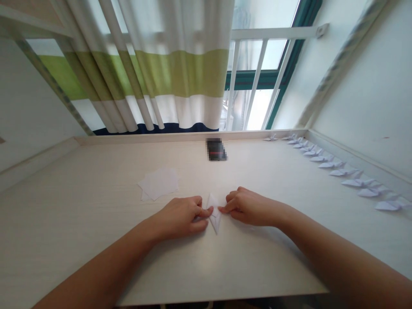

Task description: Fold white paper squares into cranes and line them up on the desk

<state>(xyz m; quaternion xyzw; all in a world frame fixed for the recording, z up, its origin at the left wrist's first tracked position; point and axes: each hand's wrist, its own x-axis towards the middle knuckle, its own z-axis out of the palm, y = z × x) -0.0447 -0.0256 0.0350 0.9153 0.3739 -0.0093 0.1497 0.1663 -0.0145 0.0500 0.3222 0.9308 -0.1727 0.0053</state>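
Folded diamond: the slim white paper diamond [216, 222] lies on the tabletop [180, 266], right between the two hands' fingertips; one long point reaches ahead of them, the other back toward the person.
Left fingers: the left hand [180, 216] rests one ringed finger on the diamond's left side; its thumb stands apart, below that finger, so I see a press rather than a pinch.
Right fingers: the right hand [251, 208] sets an outstretched index tip at the diamond's right edge; its other fingers curl in; whether its thumb meets them I cannot tell.
Creasing well: I judge this to be flattening of a fold; better to pin one side firmly while the other fingertip runs along the edge; light, even pressure should keep the points sharp and the layers lined up.
Paper: matte, white, crisp at the folds; thin enough, I would guess, to slip if pushed sideways.
Loose sheets: flat white sheets [159, 184] overlap in a fanned stack, ahead and left of the left fingers.
Paper cranes: angular, winged paper cranes [346, 173] line up well right of the right fingers, running to the far corner.
Table grain: pale, faintly streaked, hard-looking under the fingertips; good backing for a crease.
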